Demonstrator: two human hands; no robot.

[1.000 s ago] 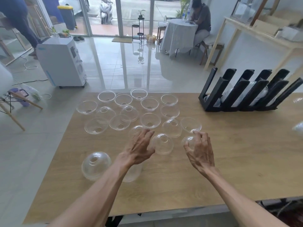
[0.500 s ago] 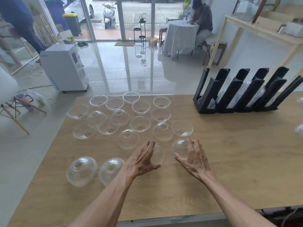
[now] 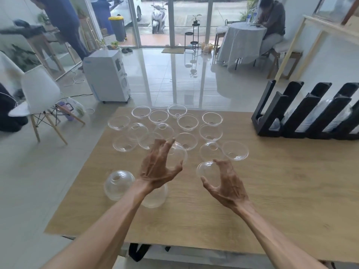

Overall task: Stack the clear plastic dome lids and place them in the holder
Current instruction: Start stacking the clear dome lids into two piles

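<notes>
Several clear plastic dome lids [image 3: 187, 122] lie scattered on the far left part of the wooden table [image 3: 281, 195], most with the rim up. My left hand [image 3: 158, 166] curls around one dome lid [image 3: 178, 154], thumb below and fingers over its top. My right hand [image 3: 225, 183] grips another dome lid [image 3: 206, 169] between thumb and fingers. Nearer to me, a lid [image 3: 118, 184] sits dome up, and a second lid [image 3: 155, 198] is partly hidden by my left forearm. The black slotted holder [image 3: 291, 115] stands at the far right with stacked lids inside.
A lid [image 3: 235, 150] and its neighbour [image 3: 210, 151] lie just beyond my right hand. Off the table's left edge stand a white chair [image 3: 38, 92] and a white appliance [image 3: 106, 74]. One person sits at a covered table far back, another stands far left.
Both hands have closed around the two nearest lids, and the left one has risen off the table. The camera has swung left, so the holder now sits at the right edge.
</notes>
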